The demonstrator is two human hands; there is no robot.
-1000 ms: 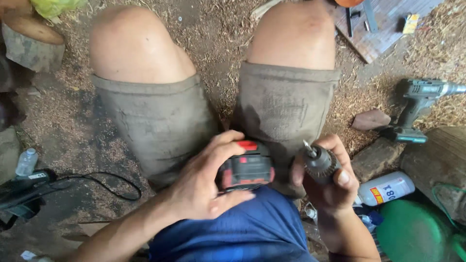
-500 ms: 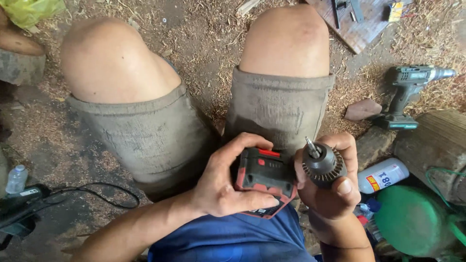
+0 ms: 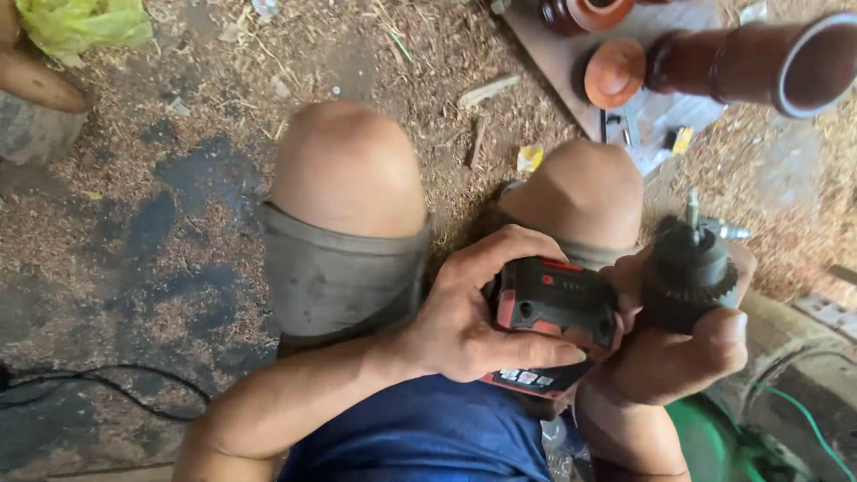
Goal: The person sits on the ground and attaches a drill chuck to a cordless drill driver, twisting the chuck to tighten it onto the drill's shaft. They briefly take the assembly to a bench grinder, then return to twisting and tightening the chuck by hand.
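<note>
Drill (image 3: 571,312) lies across the lap, long axis running from nine to three o'clock; left hand (image 3: 464,321) clasps its red-and-black body, right hand (image 3: 687,348) wraps the black chuck (image 3: 687,268), bit pointing to twelve.

Red-and-black cordless drill (image 3: 571,312) over the lap, black chuck (image 3: 687,268) upward

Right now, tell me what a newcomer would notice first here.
The red and black drill at bottom centre, gripped by the left hand around its body and the right hand under its black chuck. Above it, two bare knees over a sawdust-strewn floor. Top right, reddish-brown turned pieces lie on a board.
</note>
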